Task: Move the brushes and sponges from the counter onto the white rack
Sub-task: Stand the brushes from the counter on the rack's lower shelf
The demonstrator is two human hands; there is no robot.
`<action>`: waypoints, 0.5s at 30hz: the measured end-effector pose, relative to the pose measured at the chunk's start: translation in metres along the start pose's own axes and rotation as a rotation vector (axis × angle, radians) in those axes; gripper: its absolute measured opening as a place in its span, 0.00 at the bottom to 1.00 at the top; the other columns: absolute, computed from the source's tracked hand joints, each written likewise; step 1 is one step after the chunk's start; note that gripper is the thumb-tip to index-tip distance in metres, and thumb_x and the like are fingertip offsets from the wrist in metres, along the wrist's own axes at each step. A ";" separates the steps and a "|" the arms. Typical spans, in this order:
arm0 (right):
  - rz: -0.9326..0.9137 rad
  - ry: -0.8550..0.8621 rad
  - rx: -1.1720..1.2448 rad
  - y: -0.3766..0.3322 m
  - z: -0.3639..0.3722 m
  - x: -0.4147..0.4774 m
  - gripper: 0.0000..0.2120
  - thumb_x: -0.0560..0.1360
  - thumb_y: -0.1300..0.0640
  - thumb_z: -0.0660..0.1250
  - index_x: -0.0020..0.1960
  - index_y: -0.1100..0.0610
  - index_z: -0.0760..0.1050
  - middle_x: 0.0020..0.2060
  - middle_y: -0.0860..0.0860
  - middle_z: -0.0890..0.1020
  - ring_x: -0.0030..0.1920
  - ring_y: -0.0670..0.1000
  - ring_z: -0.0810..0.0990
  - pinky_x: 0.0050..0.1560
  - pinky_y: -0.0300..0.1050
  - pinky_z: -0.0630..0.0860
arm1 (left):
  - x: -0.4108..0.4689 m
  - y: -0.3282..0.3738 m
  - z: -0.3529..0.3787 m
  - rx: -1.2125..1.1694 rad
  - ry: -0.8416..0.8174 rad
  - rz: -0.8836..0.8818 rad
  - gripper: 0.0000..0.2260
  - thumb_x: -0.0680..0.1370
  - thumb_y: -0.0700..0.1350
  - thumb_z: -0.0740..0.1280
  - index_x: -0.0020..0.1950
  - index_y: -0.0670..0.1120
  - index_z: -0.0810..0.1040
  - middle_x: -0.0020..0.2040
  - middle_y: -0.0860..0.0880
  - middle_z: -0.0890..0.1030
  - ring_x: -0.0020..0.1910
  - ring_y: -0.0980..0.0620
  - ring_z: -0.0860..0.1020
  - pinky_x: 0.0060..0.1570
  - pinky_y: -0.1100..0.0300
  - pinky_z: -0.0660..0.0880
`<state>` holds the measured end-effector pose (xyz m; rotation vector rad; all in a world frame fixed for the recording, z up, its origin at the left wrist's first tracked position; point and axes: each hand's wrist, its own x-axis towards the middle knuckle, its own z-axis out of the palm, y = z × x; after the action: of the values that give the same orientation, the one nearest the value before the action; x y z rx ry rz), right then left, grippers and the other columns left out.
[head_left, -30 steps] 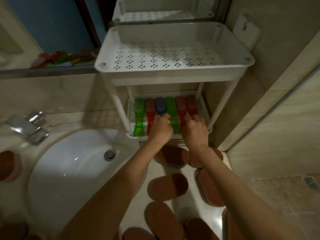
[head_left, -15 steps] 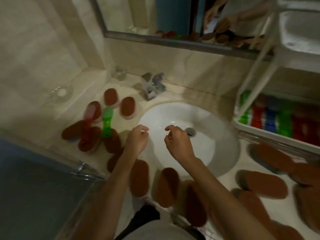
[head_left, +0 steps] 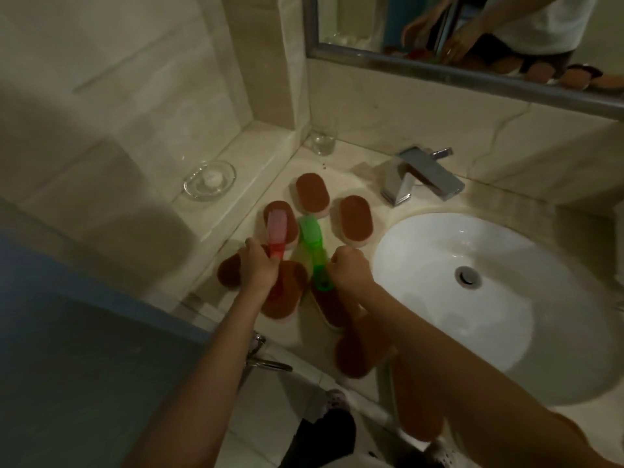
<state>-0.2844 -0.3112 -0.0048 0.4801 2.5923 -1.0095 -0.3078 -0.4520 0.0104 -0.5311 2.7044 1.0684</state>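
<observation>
Brushes, red brush (head_left: 277,231) in the closed left hand (head_left: 260,268) and green brush (head_left: 312,246) in the fisted right hand (head_left: 347,270), lie at the sink's (head_left: 422,231) nine o'clock on the desk (head_left: 354,177); lifting could drag sponges (head_left: 312,194) underneath.

The left hand (head_left: 260,268) hides the red brush (head_left: 277,231) handle's middle. The right arm covers sponges (head_left: 354,356) at 6 o'clock. The mirror (head_left: 472,38) is cut off at 12 o'clock.
</observation>
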 end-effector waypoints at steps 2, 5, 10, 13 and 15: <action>0.053 0.018 0.001 -0.009 0.005 0.017 0.14 0.76 0.58 0.62 0.33 0.59 0.67 0.40 0.58 0.75 0.41 0.55 0.76 0.41 0.45 0.70 | 0.015 0.000 0.001 -0.016 -0.061 -0.024 0.20 0.77 0.40 0.66 0.65 0.35 0.64 0.63 0.36 0.74 0.59 0.37 0.77 0.50 0.52 0.74; 0.122 -0.003 0.017 -0.016 0.010 0.037 0.16 0.77 0.60 0.62 0.31 0.55 0.63 0.34 0.53 0.73 0.41 0.53 0.76 0.41 0.44 0.72 | 0.034 -0.006 0.007 -0.006 -0.091 -0.025 0.17 0.76 0.40 0.66 0.63 0.37 0.68 0.57 0.39 0.79 0.55 0.39 0.80 0.46 0.53 0.76; 0.166 -0.044 -0.034 -0.021 0.020 0.051 0.04 0.78 0.60 0.59 0.44 0.59 0.69 0.38 0.52 0.72 0.44 0.52 0.75 0.44 0.44 0.73 | 0.048 -0.013 0.008 0.033 -0.104 0.001 0.09 0.77 0.38 0.64 0.51 0.36 0.81 0.48 0.38 0.83 0.49 0.41 0.82 0.42 0.58 0.72; 0.195 -0.056 0.013 -0.020 0.024 0.055 0.03 0.78 0.59 0.59 0.47 0.59 0.69 0.37 0.51 0.72 0.45 0.52 0.75 0.46 0.44 0.74 | 0.056 -0.012 0.011 -0.018 -0.123 -0.019 0.09 0.77 0.39 0.64 0.51 0.35 0.82 0.48 0.38 0.84 0.48 0.41 0.82 0.46 0.54 0.77; 0.208 -0.039 0.035 -0.022 0.026 0.057 0.04 0.78 0.59 0.58 0.48 0.60 0.69 0.41 0.53 0.74 0.46 0.53 0.75 0.51 0.47 0.77 | 0.061 -0.010 0.011 -0.027 -0.167 -0.051 0.08 0.77 0.39 0.64 0.47 0.36 0.82 0.44 0.39 0.83 0.44 0.42 0.82 0.44 0.53 0.78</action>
<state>-0.3400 -0.3335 -0.0333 0.7152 2.4334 -0.9845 -0.3593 -0.4668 -0.0214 -0.4899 2.5224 1.0864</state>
